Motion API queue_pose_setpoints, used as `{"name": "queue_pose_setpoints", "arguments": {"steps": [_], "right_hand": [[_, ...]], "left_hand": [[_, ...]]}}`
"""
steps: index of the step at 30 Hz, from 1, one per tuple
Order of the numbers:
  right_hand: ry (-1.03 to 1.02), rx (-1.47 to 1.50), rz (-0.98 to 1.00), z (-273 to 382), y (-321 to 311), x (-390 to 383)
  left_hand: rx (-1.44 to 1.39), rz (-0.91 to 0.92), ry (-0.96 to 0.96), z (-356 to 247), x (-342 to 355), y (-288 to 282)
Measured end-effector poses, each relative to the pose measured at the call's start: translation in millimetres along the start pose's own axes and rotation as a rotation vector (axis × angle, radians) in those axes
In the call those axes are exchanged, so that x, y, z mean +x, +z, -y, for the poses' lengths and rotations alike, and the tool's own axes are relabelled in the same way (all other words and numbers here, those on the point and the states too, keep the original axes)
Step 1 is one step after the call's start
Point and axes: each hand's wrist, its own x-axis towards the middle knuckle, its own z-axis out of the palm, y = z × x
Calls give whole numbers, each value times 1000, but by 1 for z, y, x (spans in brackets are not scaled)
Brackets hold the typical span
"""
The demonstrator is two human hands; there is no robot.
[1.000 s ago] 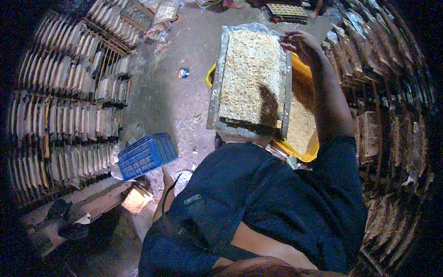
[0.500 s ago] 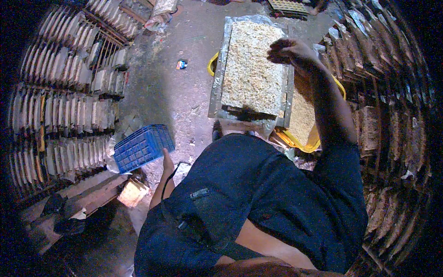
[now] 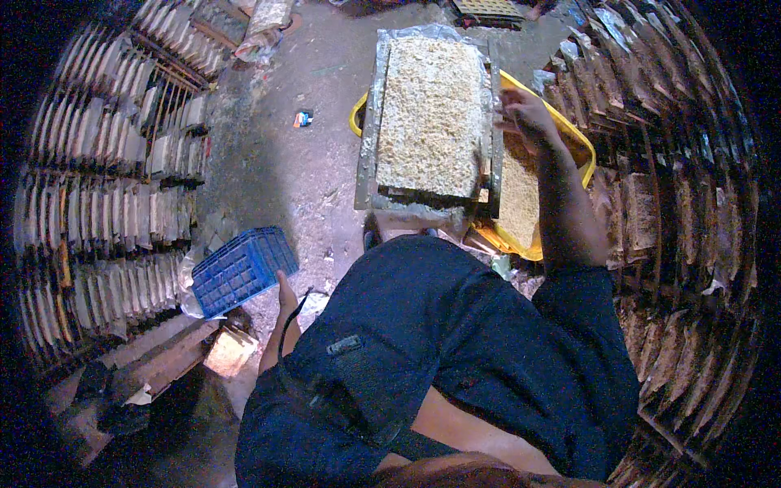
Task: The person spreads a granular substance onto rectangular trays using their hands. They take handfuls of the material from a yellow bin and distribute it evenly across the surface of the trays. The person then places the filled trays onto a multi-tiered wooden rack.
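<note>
A passable gap separates crate (image 3: 242, 274) and tray (image 3: 366, 167).

two hands: one left hand (image 3: 288, 294), one right hand (image 3: 530, 122). one tray (image 3: 368, 154), bearing one pale crumbly layer (image 3: 429, 114). at least one yellow tub (image 3: 532, 246); yellow shows on either side of the tray, so one or two is unclear. one blue crate (image 3: 244, 272), one pale block (image 3: 231, 352), and one small packet (image 3: 303, 119) on the floor (image 3: 317, 167). pale slabs (image 3: 89, 213) left and brown slabs (image 3: 643, 232) right, too many to count.
</note>
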Motion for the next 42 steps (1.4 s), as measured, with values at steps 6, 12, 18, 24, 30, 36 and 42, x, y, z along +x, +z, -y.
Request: {"name": "queue_pose_setpoints", "arguments": {"steps": [6, 12, 18, 24, 30, 36, 42], "right_hand": [[282, -1468, 4, -280, -196, 41], [512, -399, 297, -347, -136, -50], [419, -474, 0, -188, -112, -79], [215, 417, -31, -117, -103, -66], [52, 513, 101, -20, -11, 52], [-290, 462, 130, -47, -82, 219], [-144, 154, 99, -64, -76, 174]], "left_hand": [[177, 51, -16, 16, 25, 25], [283, 27, 13, 20, 16, 18], [374, 0, 24, 8, 17, 6], [426, 24, 6, 15, 33, 16], [474, 15, 47, 16, 36, 23], [643, 44, 15, 7, 44, 8], [758, -32, -133, 3, 29, -42]]}}
